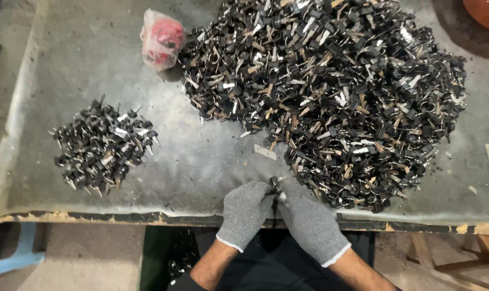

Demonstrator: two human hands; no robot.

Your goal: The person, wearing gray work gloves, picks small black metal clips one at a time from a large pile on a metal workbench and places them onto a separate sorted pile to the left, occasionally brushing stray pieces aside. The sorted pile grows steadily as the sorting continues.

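— What were the hands doing?
— Both wore grey knit gloves. The left hand [245, 207] and right hand [307, 218] met at the table's [201, 167] near edge, fingers pinching one small black-headed key [276, 183] between them.
— And around them?
— A big heap of keys [336, 91] lay just beyond the right hand, a smaller pile [102, 145] well apart to the left, and a red plastic-wrapped bundle [161, 37] beside the heap.

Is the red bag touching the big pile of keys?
Touching. The head view shows the red bag lying right against the left edge of the big pile of keys, with no bare table visible between them.
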